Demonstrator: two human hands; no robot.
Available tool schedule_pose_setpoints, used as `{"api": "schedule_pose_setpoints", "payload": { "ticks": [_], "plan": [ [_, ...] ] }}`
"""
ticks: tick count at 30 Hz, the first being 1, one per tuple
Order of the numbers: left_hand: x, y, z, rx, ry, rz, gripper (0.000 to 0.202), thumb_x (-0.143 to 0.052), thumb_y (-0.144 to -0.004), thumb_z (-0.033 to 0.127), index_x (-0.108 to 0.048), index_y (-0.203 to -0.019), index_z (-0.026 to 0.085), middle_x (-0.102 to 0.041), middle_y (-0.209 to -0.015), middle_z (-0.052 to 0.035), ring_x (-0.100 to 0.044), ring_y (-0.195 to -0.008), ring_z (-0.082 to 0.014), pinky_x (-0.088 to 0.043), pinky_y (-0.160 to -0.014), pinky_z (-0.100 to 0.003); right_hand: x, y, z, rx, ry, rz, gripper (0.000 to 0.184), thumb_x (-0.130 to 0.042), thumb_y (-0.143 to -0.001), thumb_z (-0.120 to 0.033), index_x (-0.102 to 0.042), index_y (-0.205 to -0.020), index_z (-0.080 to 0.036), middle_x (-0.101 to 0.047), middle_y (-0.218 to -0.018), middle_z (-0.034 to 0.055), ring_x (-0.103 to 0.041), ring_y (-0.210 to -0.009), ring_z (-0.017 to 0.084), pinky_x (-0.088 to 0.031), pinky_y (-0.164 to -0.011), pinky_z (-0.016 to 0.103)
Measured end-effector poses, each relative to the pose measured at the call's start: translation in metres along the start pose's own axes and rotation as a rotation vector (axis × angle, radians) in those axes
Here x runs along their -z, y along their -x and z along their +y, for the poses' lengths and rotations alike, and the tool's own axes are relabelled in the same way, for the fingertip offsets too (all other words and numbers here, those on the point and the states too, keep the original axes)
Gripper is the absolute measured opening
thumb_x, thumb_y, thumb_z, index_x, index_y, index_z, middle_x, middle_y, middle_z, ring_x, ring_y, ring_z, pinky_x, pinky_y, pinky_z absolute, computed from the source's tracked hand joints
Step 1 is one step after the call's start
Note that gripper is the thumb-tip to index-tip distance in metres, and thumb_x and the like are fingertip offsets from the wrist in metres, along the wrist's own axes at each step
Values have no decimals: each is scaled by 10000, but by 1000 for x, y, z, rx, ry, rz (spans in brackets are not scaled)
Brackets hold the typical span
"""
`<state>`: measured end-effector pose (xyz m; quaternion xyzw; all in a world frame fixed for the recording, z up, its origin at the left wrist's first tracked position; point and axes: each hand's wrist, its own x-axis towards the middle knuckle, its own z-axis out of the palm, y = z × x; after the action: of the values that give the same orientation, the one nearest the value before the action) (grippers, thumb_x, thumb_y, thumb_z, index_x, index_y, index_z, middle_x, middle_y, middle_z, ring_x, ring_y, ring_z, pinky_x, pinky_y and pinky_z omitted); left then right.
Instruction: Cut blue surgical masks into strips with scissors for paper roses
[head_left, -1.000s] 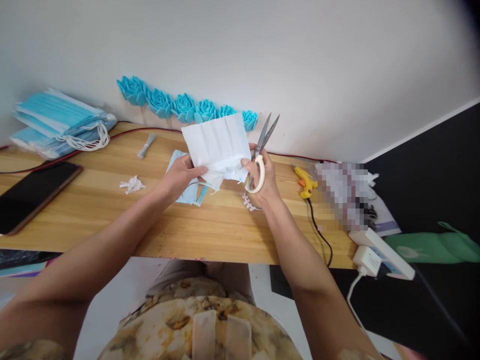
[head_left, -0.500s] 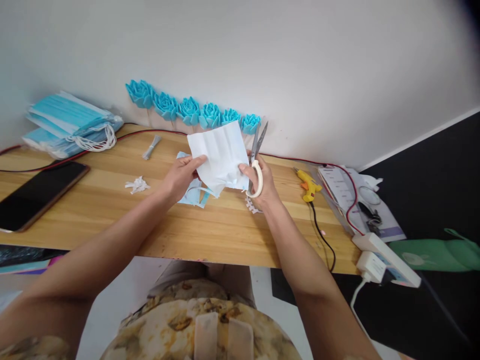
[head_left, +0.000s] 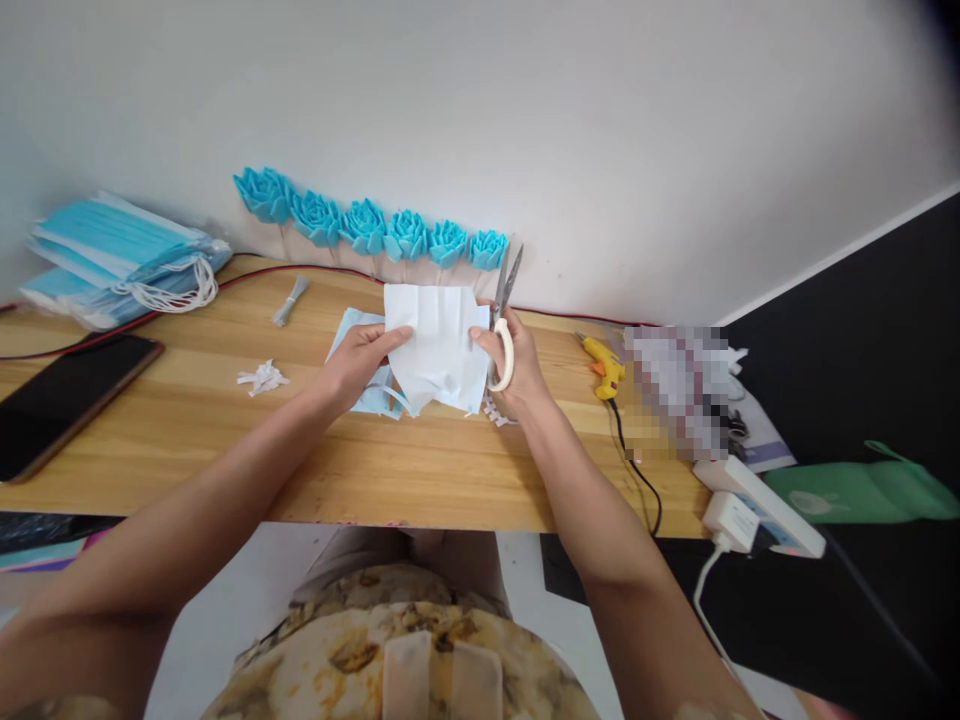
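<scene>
My left hand (head_left: 358, 362) pinches the left edge of a white pleated mask sheet (head_left: 437, 340) held just above the wooden desk (head_left: 420, 460). My right hand (head_left: 516, 368) grips cream-handled scissors (head_left: 501, 318), blades nearly closed and pointing up, while its thumb also presses the sheet's right edge. Pale blue mask pieces (head_left: 358, 352) lie under and behind the sheet.
Blue fabric roses (head_left: 367, 225) line the wall. A stack of blue masks (head_left: 112, 258) and a phone (head_left: 64, 400) lie at left. White scraps (head_left: 262, 378), a wire bundle (head_left: 289, 300), a yellow glue gun (head_left: 604, 365), papers and a power strip (head_left: 757, 495) occupy the desk.
The sheet has come down from raised to low over the desk. The scissor blades have gone from spread apart to nearly closed and swung more upright.
</scene>
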<state>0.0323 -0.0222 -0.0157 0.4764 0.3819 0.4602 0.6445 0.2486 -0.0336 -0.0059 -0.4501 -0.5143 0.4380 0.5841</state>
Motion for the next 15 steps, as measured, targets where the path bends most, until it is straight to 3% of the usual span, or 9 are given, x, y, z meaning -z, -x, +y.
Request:
{"api": "schedule_pose_setpoints", "payload": {
  "ticks": [6, 11, 15],
  "plan": [
    [0, -3, 5, -78, 177, 8, 377, -774, -791, 498, -712, -878, 136, -760, -862, -128, -736, -927, -324, -621, -779, -427, 0, -2, -3, -10, -137, 77, 566, -820, -699, -552, -627, -1159, -285, -631, -845, -28, -595, -727, 135, -506, -657, 279],
    [-1, -4, 12, -169, 284, 79, 414, -772, -801, 511, -671, -990, 156, -770, -1005, -124, -707, -1079, -330, -620, -867, -438, -9, 3, -3, -66, -208, -17, 696, -818, -649, -674, -608, -1184, -281, -670, -854, -16, -639, -734, 151, -574, -691, 314],
    [-1, -5, 12, -204, 310, 114, 408, -766, -816, 496, -657, -1014, 157, -766, -1052, -134, -683, -1150, -333, -601, -922, -431, -17, 9, 0, -73, -203, -91, 704, -871, -577, -652, -606, -1116, -284, -684, -886, -14, -679, -794, 161, -603, -802, 350]
  ]
}}
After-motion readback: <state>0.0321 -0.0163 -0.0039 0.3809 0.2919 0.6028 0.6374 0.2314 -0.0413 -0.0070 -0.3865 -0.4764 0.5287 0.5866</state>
